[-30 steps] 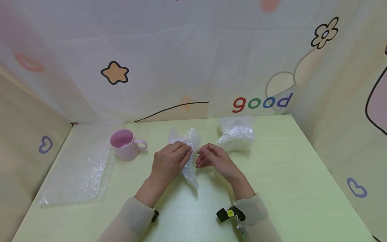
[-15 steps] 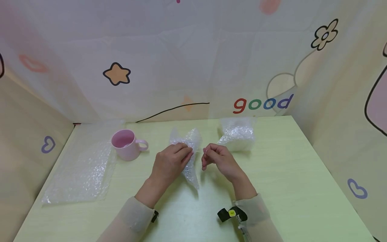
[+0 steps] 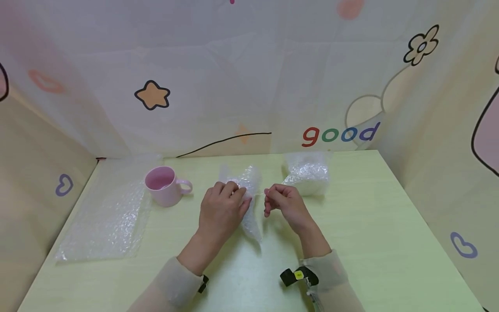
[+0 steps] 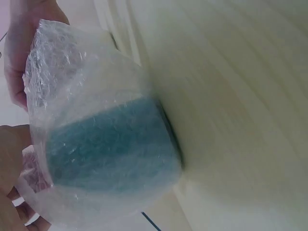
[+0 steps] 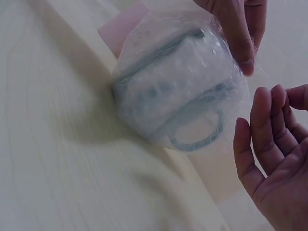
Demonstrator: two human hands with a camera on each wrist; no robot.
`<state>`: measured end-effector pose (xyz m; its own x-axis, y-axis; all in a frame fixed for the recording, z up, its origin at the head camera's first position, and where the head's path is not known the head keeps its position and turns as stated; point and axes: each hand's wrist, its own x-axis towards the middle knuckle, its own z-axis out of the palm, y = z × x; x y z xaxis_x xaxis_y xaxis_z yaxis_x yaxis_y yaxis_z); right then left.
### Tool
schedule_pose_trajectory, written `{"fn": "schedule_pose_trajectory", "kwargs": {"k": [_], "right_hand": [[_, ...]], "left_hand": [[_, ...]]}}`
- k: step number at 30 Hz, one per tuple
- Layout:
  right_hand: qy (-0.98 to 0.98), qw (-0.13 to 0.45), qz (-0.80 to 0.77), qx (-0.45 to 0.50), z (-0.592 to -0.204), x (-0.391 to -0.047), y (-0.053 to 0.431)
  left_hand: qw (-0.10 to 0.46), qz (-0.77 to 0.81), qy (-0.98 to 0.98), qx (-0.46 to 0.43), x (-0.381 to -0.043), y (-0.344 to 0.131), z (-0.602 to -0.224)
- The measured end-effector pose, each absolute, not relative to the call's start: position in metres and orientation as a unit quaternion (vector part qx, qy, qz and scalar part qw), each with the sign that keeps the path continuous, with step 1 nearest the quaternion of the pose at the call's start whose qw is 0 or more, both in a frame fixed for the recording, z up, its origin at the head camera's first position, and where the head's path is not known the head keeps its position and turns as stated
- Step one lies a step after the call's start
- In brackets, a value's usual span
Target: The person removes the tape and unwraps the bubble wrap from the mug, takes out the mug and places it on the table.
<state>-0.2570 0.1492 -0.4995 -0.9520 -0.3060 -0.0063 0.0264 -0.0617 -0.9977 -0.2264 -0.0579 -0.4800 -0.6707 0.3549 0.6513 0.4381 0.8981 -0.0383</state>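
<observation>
Right hand [image 3: 284, 206] shifted outward, wrapped mug [image 4: 110, 149] upright, handle [image 5: 196, 145] rightward

Pale tabletop [image 3: 390, 242]; cartoon-printed fabric backdrop [image 3: 234, 65], colourful "good" lettering [image 3: 329, 135].

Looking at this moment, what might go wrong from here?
The left hand pinches the gathered bubble wrap around the teal mug; if those fingers ease off, the wrap may spring open.

What looks like a thin clear strip runs from the right hand to the wrap; it might slip or stick askew.

The pink mug stands unwrapped to the left of the left hand, so a wide sweep could knock it.
</observation>
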Motion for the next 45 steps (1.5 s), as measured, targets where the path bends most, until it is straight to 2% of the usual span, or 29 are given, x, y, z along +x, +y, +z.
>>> {"fn": "schedule_pose_trajectory", "kwargs": {"k": [16,23,36,45], "right_hand": [[0.68,0.122,-0.719,-0.073,-0.504,-0.26,0.142],[0.727,0.12,-0.668,-0.105,-0.508,-0.258,0.137],[0.805,0.041,-0.565,-0.175,-0.501,-0.247,0.114],[0.839,0.002,-0.528,-0.129,-0.493,-0.239,0.108]], "left_hand": [[0.339,-0.098,-0.92,-0.174,-0.221,-0.06,-0.481],[0.342,-0.103,-0.92,-0.164,-0.22,-0.059,-0.482],[0.352,-0.181,-0.906,-0.15,-0.221,-0.055,-0.474],[0.367,-0.263,-0.878,-0.157,-0.219,-0.051,-0.469]]}}
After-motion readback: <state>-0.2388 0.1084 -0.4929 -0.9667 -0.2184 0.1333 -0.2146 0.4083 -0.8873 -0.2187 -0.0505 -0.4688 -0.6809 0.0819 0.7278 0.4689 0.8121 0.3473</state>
